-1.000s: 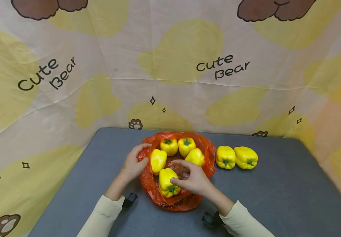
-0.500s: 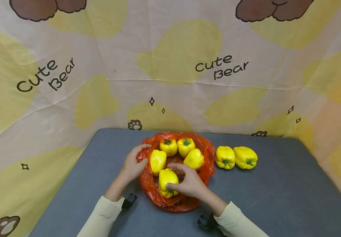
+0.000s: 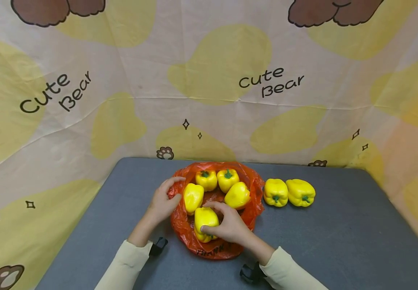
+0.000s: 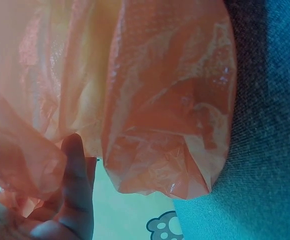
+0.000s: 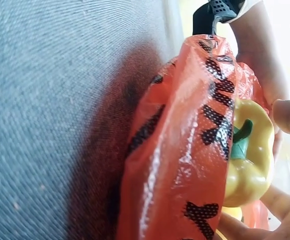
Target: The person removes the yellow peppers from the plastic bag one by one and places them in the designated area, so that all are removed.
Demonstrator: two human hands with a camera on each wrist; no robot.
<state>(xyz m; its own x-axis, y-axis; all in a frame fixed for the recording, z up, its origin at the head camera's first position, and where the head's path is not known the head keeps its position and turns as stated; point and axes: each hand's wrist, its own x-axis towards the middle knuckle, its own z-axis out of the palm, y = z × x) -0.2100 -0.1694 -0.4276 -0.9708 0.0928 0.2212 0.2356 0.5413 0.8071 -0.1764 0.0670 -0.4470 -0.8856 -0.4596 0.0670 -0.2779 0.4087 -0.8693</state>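
A red plastic bag [image 3: 182, 236] stands wide-mouthed on the grey table, dark lettering on its front. My left hand [image 3: 163, 201] holds the bag's left rim; in the left wrist view its fingers [image 4: 75, 175] lie partly behind red film. My right hand [image 3: 230, 225] grips the front yellow bell pepper [image 3: 206, 219] inside the bag, thumb on the near side. The right wrist view shows this pepper's green stem [image 5: 241, 140] beside the bag's wall. Around it in the bag lie a left pepper [image 3: 193, 197], two back peppers [image 3: 206, 180] and a right pepper [image 3: 238, 195].
Outside the bag, to its right, two more yellow bell peppers [image 3: 288, 193] lie side by side on the grey table [image 3: 339, 241]. A patterned cloth [image 3: 209, 80] hangs behind the table's far edge. Each wrist wears a black camera mount [image 3: 159, 246].
My right hand has moved slightly left and closed its thumb and fingers round the front pepper. The left hand stays at the bag's rim. The other peppers have not moved.
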